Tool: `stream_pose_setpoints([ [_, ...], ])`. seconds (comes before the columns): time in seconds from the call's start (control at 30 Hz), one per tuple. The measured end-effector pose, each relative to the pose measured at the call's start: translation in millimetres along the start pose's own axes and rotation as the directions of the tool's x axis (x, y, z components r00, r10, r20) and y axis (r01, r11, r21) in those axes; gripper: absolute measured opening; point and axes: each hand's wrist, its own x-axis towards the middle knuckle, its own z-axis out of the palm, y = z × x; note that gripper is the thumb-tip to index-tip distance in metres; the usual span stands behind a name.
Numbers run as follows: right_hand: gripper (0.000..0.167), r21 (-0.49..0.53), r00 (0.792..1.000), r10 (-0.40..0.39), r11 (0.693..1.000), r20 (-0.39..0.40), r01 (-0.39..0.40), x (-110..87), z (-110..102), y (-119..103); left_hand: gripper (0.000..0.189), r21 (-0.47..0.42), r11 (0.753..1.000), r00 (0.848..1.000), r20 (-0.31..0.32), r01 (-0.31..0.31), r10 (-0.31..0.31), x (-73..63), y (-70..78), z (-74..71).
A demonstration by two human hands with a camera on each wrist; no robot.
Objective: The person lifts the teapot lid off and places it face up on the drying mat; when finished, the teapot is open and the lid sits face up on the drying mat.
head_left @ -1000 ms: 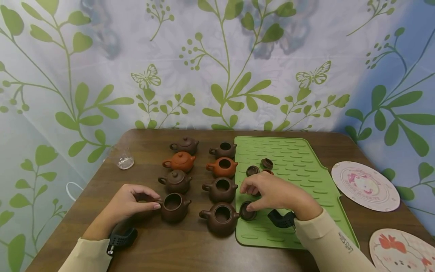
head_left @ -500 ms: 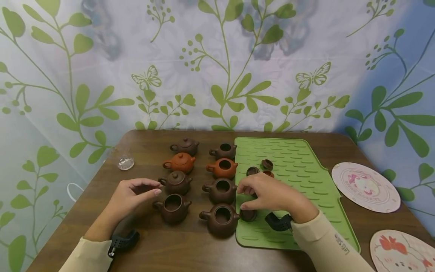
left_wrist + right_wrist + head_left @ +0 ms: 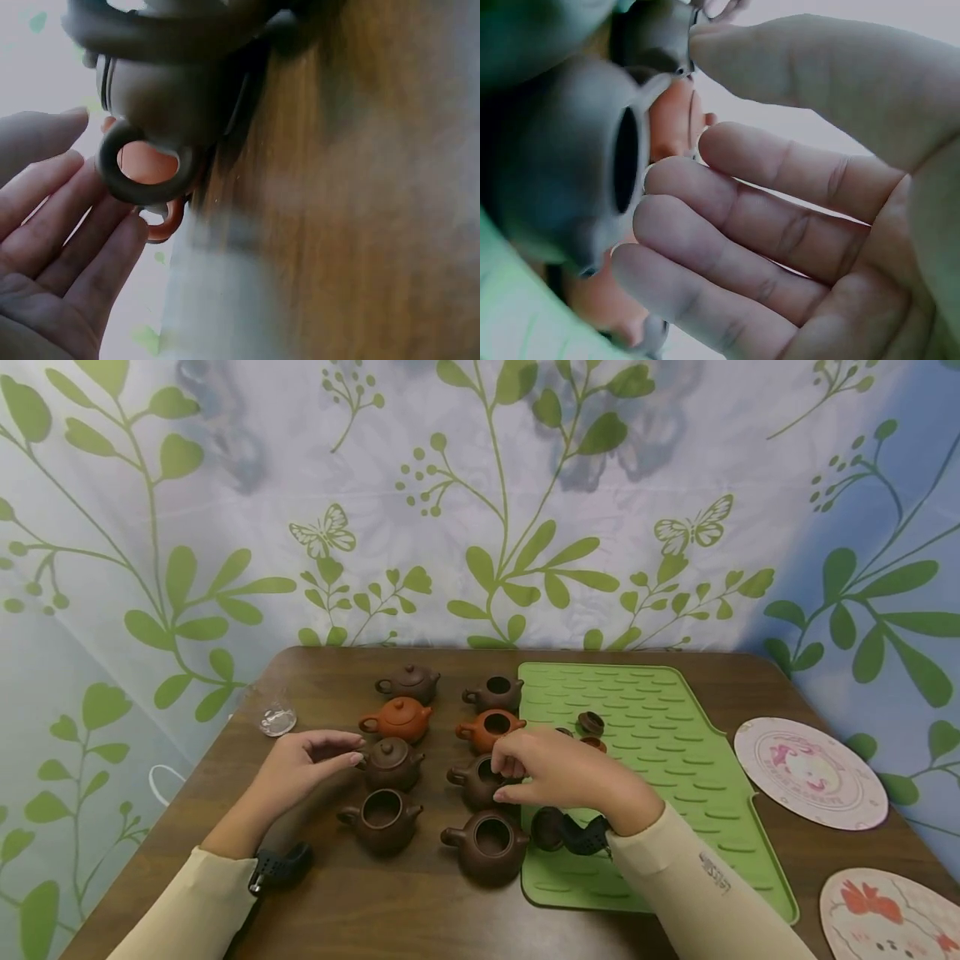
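My left hand (image 3: 307,764), fingers loosely extended, is beside the handle of a lidded dark brown teapot (image 3: 390,764). In the left wrist view its fingertips come right up to the ring handle (image 3: 135,193). Over an open dark brown teapot (image 3: 474,781) in the right column is my right hand (image 3: 562,768), partly covering it. The right wrist view shows its fingers (image 3: 735,202) stretched beside a lidless teapot (image 3: 562,165), nothing between them and the thumb. Two more open brown teapots, one front left (image 3: 381,821) and one front right (image 3: 491,847), stand nearer the table's front.
Behind are orange teapots, one lidded (image 3: 401,720) and one open (image 3: 489,728), and brown ones at the back. Lids, one dark brown (image 3: 547,828) and one farther back (image 3: 591,722), lie on a green mat (image 3: 637,693). A glass (image 3: 277,720) stands left; round placemats (image 3: 810,772) lie right.
My left hand has left the front open teapot's handle and moved back to the lidded brown teapot. My right hand has moved left from above the lids to the open brown teapot.
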Motion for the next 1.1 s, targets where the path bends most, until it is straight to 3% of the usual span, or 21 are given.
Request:
stream_pose_setpoints([
  [0.23,0.017,-0.042,0.998,-0.066,0.997,0.012,0.067,44.6,-2.7,-20.2,0.020,-0.018,1.000,1.000,0.020,0.003,-0.002,4.8,-6.4,-1.8],
  [0.6,0.033,-0.069,0.998,-0.052,0.996,0.037,0.055,123.9,15.3,-37.9,0.020,-0.068,0.997,1.000,-0.018,0.023,-0.024,0.1,-10.7,0.7],
  [0.8,0.032,-0.108,0.997,-0.060,0.992,0.053,0.065,141.6,23.3,-39.3,0.020,-0.063,0.998,1.000,-0.017,0.021,-0.022,1.5,-8.7,4.2],
  [1.1,0.033,-0.125,0.997,0.004,0.992,0.071,0.005,148.2,35.3,-33.6,0.020,-0.078,0.997,1.000,-0.005,0.018,-0.019,4.7,-7.7,8.7],
])
